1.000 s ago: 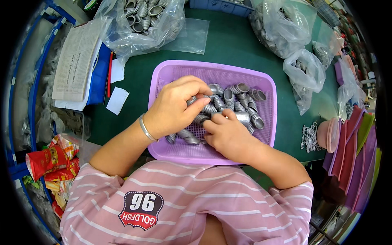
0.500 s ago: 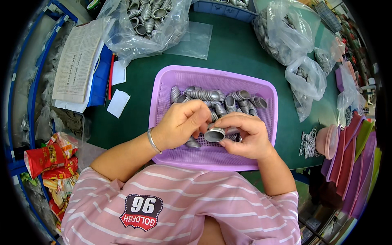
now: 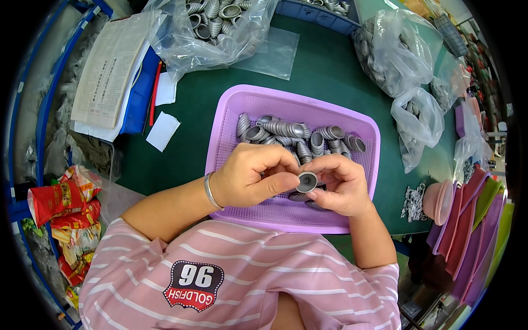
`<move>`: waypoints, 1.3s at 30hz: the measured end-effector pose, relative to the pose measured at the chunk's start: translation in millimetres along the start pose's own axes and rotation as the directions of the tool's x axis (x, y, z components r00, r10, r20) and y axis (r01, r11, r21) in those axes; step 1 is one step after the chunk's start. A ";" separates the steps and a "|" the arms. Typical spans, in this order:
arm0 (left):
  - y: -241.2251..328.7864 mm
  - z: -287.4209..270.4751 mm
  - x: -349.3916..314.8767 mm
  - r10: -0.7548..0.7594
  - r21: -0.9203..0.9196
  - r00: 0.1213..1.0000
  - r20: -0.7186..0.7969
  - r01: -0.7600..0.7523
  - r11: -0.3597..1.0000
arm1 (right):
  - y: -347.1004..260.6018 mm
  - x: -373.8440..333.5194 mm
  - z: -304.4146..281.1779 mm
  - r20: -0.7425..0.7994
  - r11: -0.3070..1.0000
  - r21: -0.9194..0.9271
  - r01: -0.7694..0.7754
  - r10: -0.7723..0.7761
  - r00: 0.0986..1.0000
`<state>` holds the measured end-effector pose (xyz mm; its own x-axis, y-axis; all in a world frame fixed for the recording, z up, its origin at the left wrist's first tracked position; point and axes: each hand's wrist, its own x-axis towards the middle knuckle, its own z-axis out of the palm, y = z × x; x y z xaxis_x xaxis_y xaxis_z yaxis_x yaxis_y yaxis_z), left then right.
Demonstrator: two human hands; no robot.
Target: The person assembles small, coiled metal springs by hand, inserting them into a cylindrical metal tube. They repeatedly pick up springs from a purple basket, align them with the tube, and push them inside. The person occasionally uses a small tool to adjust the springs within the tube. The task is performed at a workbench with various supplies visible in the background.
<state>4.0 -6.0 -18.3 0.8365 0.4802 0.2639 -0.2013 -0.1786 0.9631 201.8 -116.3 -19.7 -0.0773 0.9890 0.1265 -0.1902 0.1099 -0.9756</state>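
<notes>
Mid-frame, the right hand (image 3: 345,185) pinches a metal cup (image 3: 307,182) mouth-up, likely to expose its inside; the left hand (image 3: 254,175) beside, grip unclear.

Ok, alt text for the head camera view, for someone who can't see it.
A person's right hand holds a round, hollow grey piece, left hand at its edge, over a purple basket of similar pieces. Clear bags of more sit on the green table.

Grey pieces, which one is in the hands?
The grey piece held between left hand and right hand, mouth toward the camera; others lie in or beyond the purple basket.
</notes>
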 end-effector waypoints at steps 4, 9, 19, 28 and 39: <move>1.5 1.9 1.4 -0.092 0.067 0.996 -0.002 0.092 0.994 | -4.4 8.8 2.9 0.030 0.904 -0.393 0.171 -0.174 0.984; -5.5 8.0 1.5 -0.081 0.051 0.993 -0.084 0.085 0.995 | 1.3 4.2 9.1 -0.199 0.966 -0.257 0.018 -0.071 0.977; -10.4 10.1 3.6 0.067 0.037 0.977 -0.202 -0.060 0.997 | 2.9 4.3 2.6 -0.154 0.964 -0.240 0.112 -0.152 0.976; -1.1 14.7 9.5 0.384 0.326 0.920 -0.082 -0.339 0.883 | -0.1 5.9 8.4 -0.131 0.935 -0.353 0.008 -0.058 0.990; -1.3 17.6 8.8 0.360 0.308 0.925 -0.123 -0.309 0.900 | 3.4 4.5 9.1 -0.123 0.916 -0.400 -0.026 -0.025 0.992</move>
<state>20.6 -16.6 -18.1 0.6385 0.4859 0.5969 -0.2820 -0.5738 0.7689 191.9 -112.4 -20.8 0.0488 0.9906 0.1279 0.2187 0.1144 -0.9691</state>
